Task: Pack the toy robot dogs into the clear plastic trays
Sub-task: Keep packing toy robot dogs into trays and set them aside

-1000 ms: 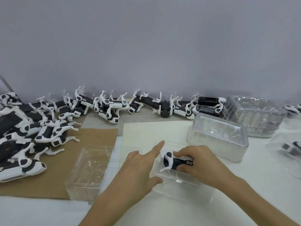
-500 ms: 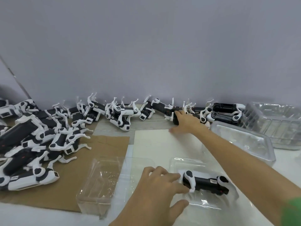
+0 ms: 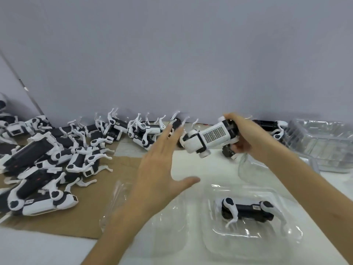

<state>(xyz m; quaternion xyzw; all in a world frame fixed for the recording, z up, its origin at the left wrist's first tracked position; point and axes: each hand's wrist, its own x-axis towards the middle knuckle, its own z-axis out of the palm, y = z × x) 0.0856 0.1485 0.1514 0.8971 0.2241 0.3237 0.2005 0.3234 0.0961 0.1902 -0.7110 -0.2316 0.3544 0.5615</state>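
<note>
One toy robot dog [image 3: 209, 137], gripped in our right hand [image 3: 246, 135] over the table's [image 3: 206, 169] far edge; our left hand [image 3: 162, 165] hovers beside it, fingers spread wide, empty. A second dog [image 3: 248, 209] lies in the clear tray [image 3: 248, 239] by the near right corner; loose dogs [image 3: 47, 165] heap along the left edge.

blk/wht toy dogs [image 3: 47, 165], brown cardboard [image 3: 107, 190], clr trays [image 3: 286, 228]

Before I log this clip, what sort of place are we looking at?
Probably a packing bench in a toy workshop or small factory: many identical toy robot dogs heaped on cardboard, stacked clear plastic trays at the right, and one dog already lying in a tray.
</note>
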